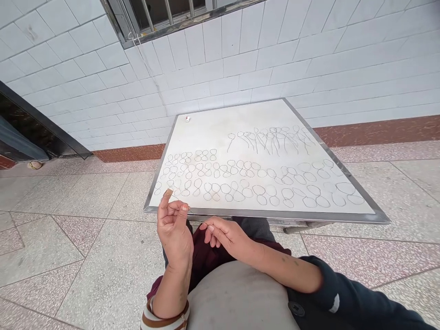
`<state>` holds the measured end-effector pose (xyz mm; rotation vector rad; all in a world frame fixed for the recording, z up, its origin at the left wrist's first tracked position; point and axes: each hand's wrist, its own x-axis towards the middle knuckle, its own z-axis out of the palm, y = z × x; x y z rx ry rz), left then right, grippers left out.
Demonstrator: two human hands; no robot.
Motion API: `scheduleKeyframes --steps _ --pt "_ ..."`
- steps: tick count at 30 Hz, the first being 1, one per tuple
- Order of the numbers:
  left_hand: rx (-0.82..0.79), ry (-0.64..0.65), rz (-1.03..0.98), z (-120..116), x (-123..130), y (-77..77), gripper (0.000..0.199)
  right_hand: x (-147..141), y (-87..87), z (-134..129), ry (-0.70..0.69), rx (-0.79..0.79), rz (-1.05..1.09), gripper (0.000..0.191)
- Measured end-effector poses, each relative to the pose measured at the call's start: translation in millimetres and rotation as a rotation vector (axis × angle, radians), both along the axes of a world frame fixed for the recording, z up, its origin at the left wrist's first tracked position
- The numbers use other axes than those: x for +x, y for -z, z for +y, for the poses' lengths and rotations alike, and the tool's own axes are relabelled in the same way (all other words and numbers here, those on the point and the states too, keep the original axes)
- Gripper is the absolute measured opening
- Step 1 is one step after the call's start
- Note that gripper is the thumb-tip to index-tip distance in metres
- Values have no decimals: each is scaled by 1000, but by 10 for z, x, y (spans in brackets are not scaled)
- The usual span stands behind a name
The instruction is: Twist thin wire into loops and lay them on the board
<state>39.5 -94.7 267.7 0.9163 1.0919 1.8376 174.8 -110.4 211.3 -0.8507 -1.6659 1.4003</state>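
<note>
Above the lap, near the table's front edge, my left hand (174,227) is raised with thumb and fingers pinched round a thin dark wire, hard to make out. A tan strip of tape wraps its raised index fingertip. To its right my right hand (225,233) pinches with thumb and forefinger at what looks like the wire's other part. Rows of thin wire loops (240,168) lie on the white table (206,123). Behind them, a cluster of loops with long tails (275,140) lies at the back right.
A small white and red object (188,119) sits at the table's back left corner. The table has a grey metal rim (268,213). Behind it stands a white tiled wall (233,68) with a barred window (168,13). A sandal (35,165) is on the floor at far left.
</note>
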Motion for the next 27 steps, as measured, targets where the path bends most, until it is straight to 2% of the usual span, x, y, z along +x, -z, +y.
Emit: scheduleKeyframes --steps 5,7,9,11,13,16,18,20,27 --pt "57 -82 -40 46 -182 -120 48 56 191 -43 -58 -43 -50 39" --pt "49 -63 -35 59 -257 -159 52 98 221 -41 -31 -94 -48 39" --pt "4 -5 -34 56 -289 -161 54 143 160 -16 46 -124 -20 38" --pt "-36 33 -27 42 -266 -130 54 174 17 26 132 -97 -10 34" --pt "-52 47 -6 20 -204 -90 53 172 -153 73 205 9 -73 29" --pt "-66 52 36 -17 -96 -56 53 97 -330 132 255 253 -266 22" --pt "-83 49 64 -41 -40 -58 53 23 -366 152 258 354 -367 20" --pt "-92 35 86 -62 1 -68 52 -39 -361 154 248 380 -398 21" --pt "-63 -29 113 -83 51 -42 49 -96 -316 127 190 320 -346 30"
